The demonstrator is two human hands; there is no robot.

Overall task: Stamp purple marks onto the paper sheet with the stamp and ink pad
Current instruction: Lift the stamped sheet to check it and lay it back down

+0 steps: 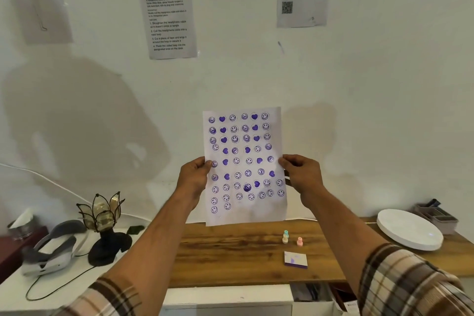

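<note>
Stamps (292, 238) behind ink pad (295, 259)

Both arms reach forward and up, bare from the rolled plaid sleeves to the wrists. The left hand (194, 177) pinches the left edge of the paper sheet (245, 164) at about mid-height, thumb on the front face, fingers behind. The right hand (302, 174) grips the sheet's right edge at the same height in the same way, thumb in front. The sheet is upright between the hands.
</note>
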